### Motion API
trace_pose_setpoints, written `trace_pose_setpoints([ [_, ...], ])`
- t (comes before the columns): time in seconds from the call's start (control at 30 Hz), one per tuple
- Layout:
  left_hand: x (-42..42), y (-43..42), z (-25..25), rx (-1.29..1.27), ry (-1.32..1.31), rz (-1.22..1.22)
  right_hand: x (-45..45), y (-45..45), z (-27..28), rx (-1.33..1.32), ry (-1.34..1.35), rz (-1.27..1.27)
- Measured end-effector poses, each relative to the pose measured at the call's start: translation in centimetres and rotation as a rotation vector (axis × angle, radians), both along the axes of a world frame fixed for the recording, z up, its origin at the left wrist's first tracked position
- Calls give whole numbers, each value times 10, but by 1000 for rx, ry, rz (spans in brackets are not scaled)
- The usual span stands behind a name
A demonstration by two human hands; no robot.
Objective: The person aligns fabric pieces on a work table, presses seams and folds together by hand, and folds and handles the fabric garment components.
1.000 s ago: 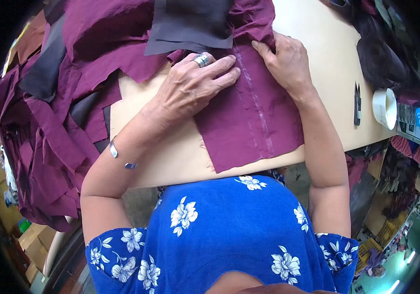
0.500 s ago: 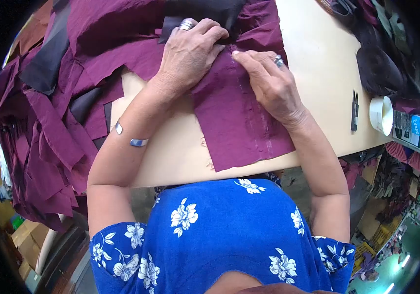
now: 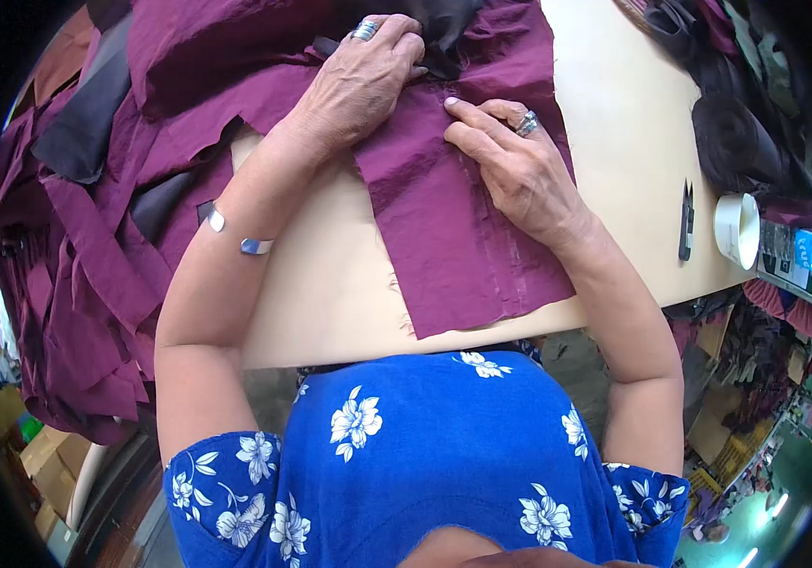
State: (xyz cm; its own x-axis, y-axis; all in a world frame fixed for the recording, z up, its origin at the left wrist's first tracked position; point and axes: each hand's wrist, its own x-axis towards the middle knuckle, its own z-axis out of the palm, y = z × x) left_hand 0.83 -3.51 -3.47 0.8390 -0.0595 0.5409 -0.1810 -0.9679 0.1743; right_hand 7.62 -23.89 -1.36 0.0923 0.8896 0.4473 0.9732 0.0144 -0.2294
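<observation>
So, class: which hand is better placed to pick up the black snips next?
Probably the right hand: it is nearer the black snips, on its side of the maroon cloth. The left hand is farther away, by the dark cloth.

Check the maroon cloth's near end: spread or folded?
Spread: the maroon cloth lies flat on the table there, its left and lower edges showing. Any fold underneath: cannot tell.

left grip (image 3: 363, 90) curled, elbows (image 3: 196, 355) bent

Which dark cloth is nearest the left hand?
The dark cloth at top centre, partly covered by the left hand; other dark pieces lie farther off, toward either side.
</observation>
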Motion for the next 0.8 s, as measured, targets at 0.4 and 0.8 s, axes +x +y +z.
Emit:
trace_pose_setpoints([
  [0.4,-1,-8,7,48,-28,102,-2,4,1,-78,-30,-51],
  [0.8,2,-10,5,27,-61,125,-4,11,3,-101,-61,-120],
])
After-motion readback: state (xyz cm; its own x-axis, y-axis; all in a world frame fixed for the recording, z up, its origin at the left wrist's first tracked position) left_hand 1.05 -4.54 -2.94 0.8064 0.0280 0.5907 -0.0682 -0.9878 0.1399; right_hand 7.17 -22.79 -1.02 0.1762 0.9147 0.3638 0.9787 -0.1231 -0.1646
